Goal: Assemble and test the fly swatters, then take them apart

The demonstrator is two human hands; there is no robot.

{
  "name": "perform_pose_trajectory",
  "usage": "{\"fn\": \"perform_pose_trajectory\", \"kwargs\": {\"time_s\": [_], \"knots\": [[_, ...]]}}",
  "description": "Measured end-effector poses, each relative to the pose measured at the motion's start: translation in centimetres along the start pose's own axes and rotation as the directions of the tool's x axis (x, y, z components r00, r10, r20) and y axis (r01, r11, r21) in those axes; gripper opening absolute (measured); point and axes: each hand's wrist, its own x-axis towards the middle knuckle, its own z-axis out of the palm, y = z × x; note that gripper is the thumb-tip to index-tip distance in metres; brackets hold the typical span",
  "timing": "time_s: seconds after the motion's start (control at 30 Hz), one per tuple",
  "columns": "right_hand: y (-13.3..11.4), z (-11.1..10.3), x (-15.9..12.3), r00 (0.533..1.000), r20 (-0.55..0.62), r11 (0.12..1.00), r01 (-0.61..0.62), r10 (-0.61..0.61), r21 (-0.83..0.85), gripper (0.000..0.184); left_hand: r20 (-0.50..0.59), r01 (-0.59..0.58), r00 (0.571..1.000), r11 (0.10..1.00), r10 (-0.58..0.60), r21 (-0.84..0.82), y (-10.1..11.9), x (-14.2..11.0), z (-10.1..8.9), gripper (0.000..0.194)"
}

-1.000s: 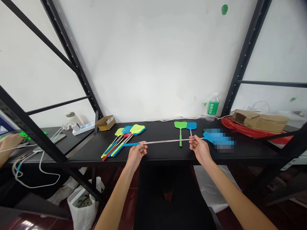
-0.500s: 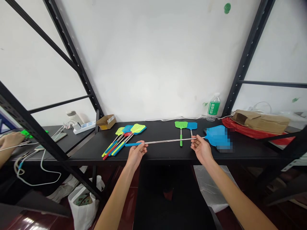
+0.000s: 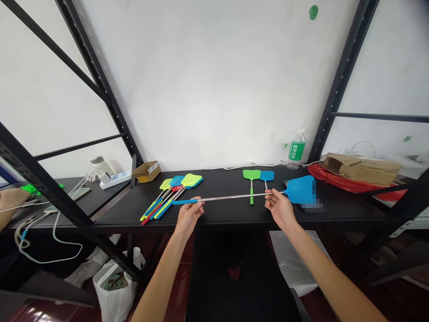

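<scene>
A blue fly swatter (image 3: 233,197) with a long metal rod is held level above the front of the black table (image 3: 221,214). My left hand (image 3: 190,213) pinches it where the blue handle meets the rod. Near the swatter's head, my right hand (image 3: 279,206) grips the other end of the rod. The blue head points right, over a dark flat object that is partly blurred out. Behind the rod lie a green fly swatter (image 3: 251,181) and a smaller blue fly swatter (image 3: 267,175). Left of my left hand, several yellow, blue and red fly swatters (image 3: 174,192) lie in an overlapping pile.
A small cardboard box (image 3: 146,171) stands at the back left, a water bottle (image 3: 296,150) at the back right. Black metal posts (image 3: 114,114) frame both sides. A brown package (image 3: 362,168) rests on red plastic. At far left is another person's hand (image 3: 13,199).
The whole view has shifted slightly, so things sit a little further left. Both hands keep their hold on the blue fly swatter, whose rod looks about equally long.
</scene>
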Motion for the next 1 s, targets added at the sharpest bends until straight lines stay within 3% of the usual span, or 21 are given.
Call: {"fn": "perform_pose_trajectory", "kwargs": {"time_s": [0.77,1.0], "knots": [[-0.26,0.08,-0.03,1.0,-0.01,1.0,-0.017,0.017,0.017,0.018,0.032,-0.012,0.999,1.0,0.013,-0.018,0.22,-0.16,0.17,0.034],[-0.29,0.09,-0.07,1.0,-0.002,1.0,-0.017,0.017,0.022,0.017,0.033,-0.031,0.999,0.999,0.031,0.012,0.15,-0.15,0.37,0.024]]}}
